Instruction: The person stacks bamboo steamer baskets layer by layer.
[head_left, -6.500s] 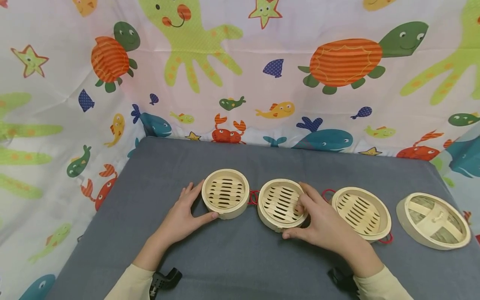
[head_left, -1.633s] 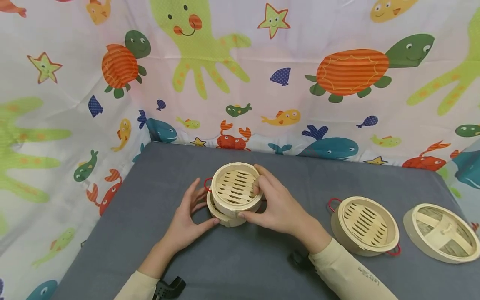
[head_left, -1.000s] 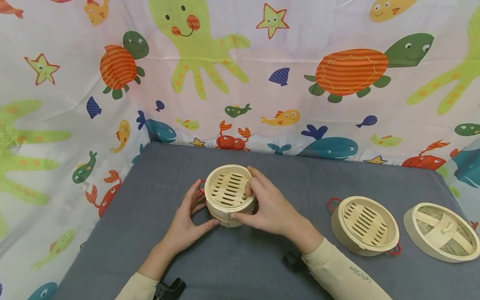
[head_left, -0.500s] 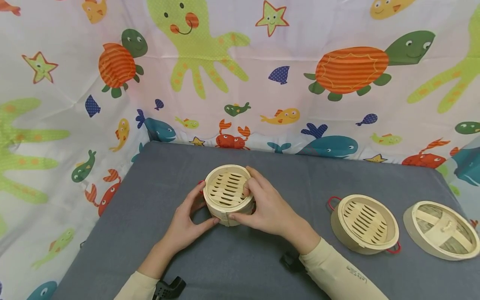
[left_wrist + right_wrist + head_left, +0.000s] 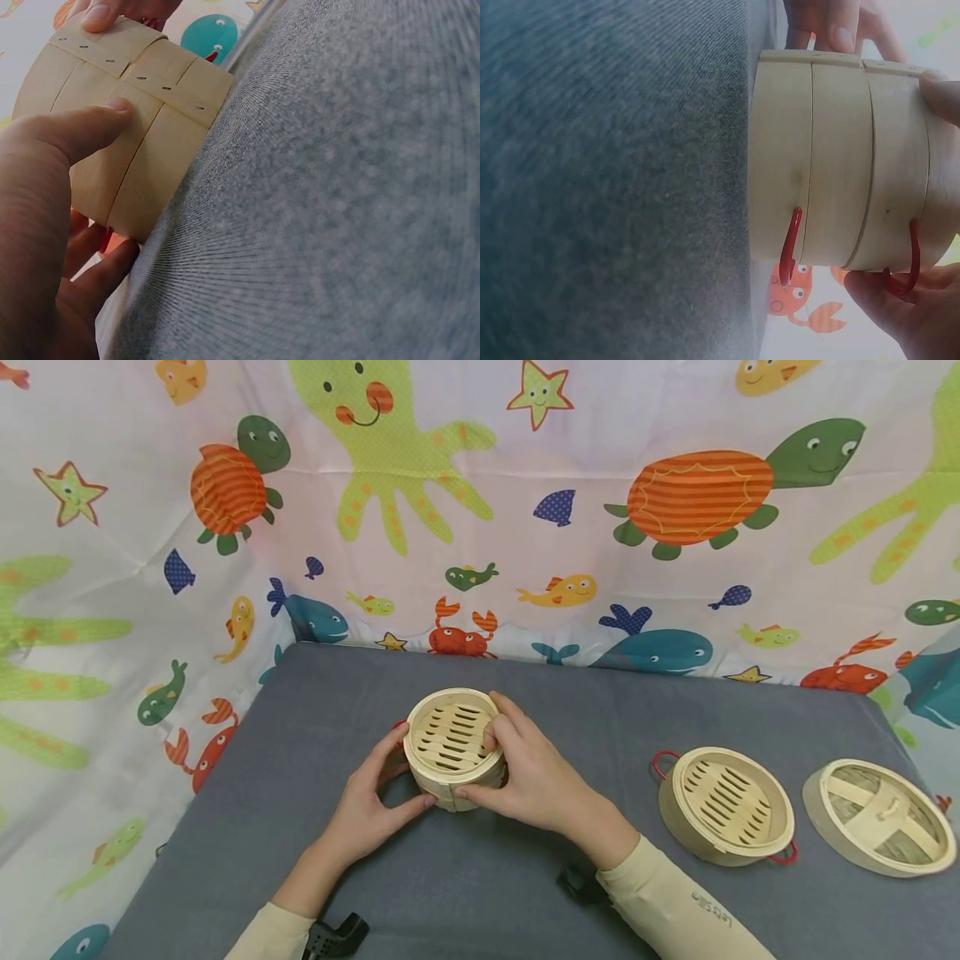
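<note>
Two round bamboo steamer baskets stand stacked on the grey table, left of the middle in the head view. The upper basket (image 5: 452, 739) shows its slatted floor; the lower basket (image 5: 780, 157) lies squarely beneath it. My left hand (image 5: 367, 797) holds the stack from the left, thumb on the front wall and fingers round the far side. From the right, my right hand (image 5: 531, 781) grips the upper basket, thumb low in front and fingers over the rim. Red loop handles (image 5: 790, 247) stick out from both baskets in the right wrist view.
A third steamer basket (image 5: 726, 806) with red handles sits to the right on the grey table (image 5: 360, 681). Beyond it, at the right edge, lies a round woven bamboo lid (image 5: 879, 818). A sea-animal curtain (image 5: 495, 452) hangs behind the table.
Two baskets stood side by side earlier. My right hand has brought one left onto the other, first offset, then shifted into line. Over the last half second the hands barely move.
</note>
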`<action>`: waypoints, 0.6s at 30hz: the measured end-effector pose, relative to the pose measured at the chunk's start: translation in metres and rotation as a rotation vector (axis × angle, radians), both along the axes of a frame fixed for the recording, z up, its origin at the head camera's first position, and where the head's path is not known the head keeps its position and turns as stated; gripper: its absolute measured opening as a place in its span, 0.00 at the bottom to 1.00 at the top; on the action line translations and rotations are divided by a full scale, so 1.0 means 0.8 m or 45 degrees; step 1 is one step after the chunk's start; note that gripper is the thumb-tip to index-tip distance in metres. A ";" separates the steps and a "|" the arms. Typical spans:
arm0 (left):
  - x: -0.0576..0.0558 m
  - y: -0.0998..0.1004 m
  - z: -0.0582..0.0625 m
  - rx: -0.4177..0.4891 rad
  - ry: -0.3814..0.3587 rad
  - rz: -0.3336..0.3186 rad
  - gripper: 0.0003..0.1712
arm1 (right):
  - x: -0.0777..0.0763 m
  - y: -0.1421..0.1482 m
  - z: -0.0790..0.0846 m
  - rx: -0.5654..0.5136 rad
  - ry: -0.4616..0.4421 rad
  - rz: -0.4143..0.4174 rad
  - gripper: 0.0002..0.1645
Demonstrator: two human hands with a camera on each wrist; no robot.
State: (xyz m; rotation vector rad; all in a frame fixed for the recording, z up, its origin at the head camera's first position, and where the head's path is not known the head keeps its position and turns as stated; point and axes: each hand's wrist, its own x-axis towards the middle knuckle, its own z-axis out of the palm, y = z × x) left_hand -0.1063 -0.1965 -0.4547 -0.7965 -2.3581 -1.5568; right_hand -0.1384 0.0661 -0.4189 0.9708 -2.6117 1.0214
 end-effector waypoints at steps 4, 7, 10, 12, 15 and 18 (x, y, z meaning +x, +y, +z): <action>0.000 0.000 0.000 -0.003 -0.002 -0.003 0.58 | 0.000 0.001 0.000 0.002 -0.018 0.007 0.36; -0.001 0.000 -0.001 -0.003 -0.004 -0.002 0.58 | 0.001 0.002 0.000 0.005 -0.044 0.008 0.36; -0.001 0.000 -0.001 -0.004 -0.004 -0.001 0.58 | 0.002 0.003 0.001 0.005 -0.057 0.008 0.36; -0.001 0.001 -0.001 -0.004 -0.007 0.001 0.58 | 0.002 0.003 0.001 0.004 -0.058 0.007 0.36; -0.001 0.001 -0.001 -0.015 -0.003 0.011 0.58 | 0.002 0.003 0.002 0.019 -0.048 -0.007 0.36; -0.001 0.000 -0.001 -0.020 0.003 0.013 0.58 | 0.004 0.005 0.005 0.039 -0.021 -0.027 0.37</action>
